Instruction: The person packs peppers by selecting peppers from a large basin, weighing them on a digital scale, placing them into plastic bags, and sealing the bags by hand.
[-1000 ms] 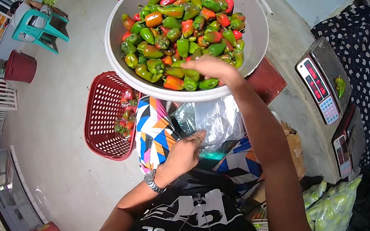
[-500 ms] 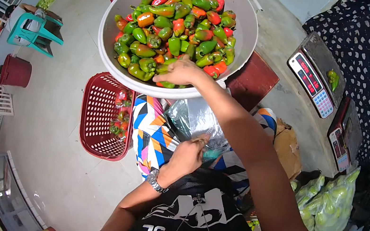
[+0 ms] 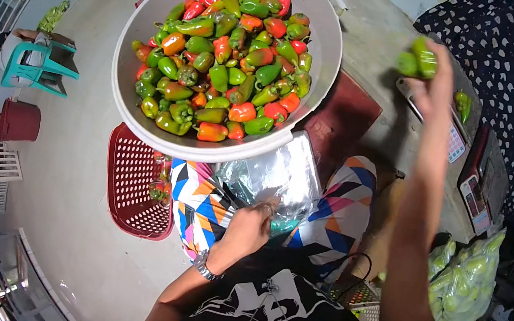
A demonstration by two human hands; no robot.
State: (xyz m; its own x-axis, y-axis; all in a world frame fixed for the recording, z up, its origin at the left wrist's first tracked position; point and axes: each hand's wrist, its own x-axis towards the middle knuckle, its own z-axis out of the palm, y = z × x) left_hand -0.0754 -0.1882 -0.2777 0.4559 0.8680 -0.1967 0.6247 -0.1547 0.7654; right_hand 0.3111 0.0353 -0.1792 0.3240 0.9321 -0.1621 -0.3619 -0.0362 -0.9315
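My right hand [image 3: 436, 84] is stretched out to the right, closed around green peppers [image 3: 417, 59], seemingly two, and partly blurred. It is above a digital scale [image 3: 456, 147], where another green pepper [image 3: 462, 106] lies on the platform. In my lap, my left hand [image 3: 248, 229] is closed at the near edge of a stack of clear plastic bags [image 3: 292, 169]; its fingertips are partly hidden. Beyond the bags stands a big white tub [image 3: 121, 97] full of red, green and mixed-colour peppers [image 3: 216, 75].
A red perforated basket [image 3: 133, 188] with bagged peppers stands left of my legs. A second scale [image 3: 478, 193] is at the right, near filled plastic bags of green produce [image 3: 467, 285]. Further left are a teal chair [image 3: 38, 65] and a dark red bucket [image 3: 19, 121].
My right hand has left the tub and swung right to the scale, carrying green peppers. My left hand stays at the plastic bags. The view has shifted slightly.
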